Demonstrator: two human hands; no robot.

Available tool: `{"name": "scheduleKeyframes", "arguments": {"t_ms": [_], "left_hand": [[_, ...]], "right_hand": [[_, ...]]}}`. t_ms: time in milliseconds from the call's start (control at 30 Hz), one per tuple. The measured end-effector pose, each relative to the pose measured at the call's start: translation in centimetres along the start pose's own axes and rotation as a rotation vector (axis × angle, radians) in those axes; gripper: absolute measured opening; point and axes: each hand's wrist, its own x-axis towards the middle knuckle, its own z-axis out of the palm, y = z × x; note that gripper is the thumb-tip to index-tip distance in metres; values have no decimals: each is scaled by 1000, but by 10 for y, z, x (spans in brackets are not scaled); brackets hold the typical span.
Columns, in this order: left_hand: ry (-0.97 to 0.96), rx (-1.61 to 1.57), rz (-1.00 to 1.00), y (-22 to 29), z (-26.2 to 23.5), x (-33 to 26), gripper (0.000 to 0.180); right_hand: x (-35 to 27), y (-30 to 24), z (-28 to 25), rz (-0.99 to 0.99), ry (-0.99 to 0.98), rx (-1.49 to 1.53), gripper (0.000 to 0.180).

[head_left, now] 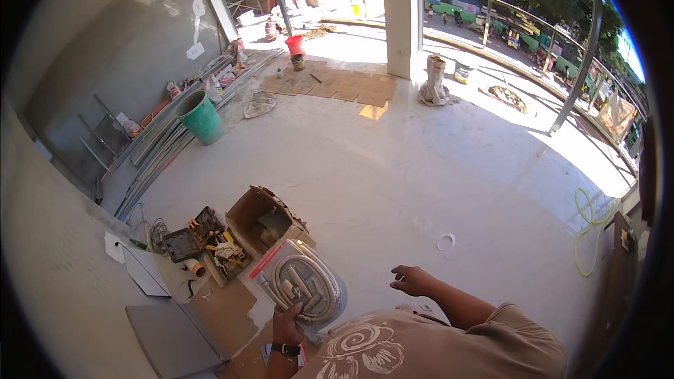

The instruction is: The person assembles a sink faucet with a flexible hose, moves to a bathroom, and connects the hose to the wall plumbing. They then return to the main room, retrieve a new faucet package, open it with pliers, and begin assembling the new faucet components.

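On the floor at the left, an open toolbox [208, 241] sits beside a cardboard box [263, 221]. Near them, the left hand [288, 323] grasps a clear pack of coiled hose [303, 286] by its lower edge. Farther right, the right hand [413, 281] hangs released above the pale floor [393, 168], holding nothing.

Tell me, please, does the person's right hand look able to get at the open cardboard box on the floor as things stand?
Probably not without shifting. The right hand is empty and hangs open over bare floor, while the cardboard box lies to the left, beyond the clear package of coiled hose that the left hand holds between them.
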Motion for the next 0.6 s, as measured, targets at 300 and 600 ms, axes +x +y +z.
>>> {"name": "scheduleKeyframes", "arguments": {"t_ms": [300,600], "left_hand": [[-535,186,-379,-217,310,73,60],[-838,208,-777,-398,556,90,55]], "right_hand": [[-206,97,-232,-45,636,243,31],[-303,220,-348,327,1070,106,41]]}}
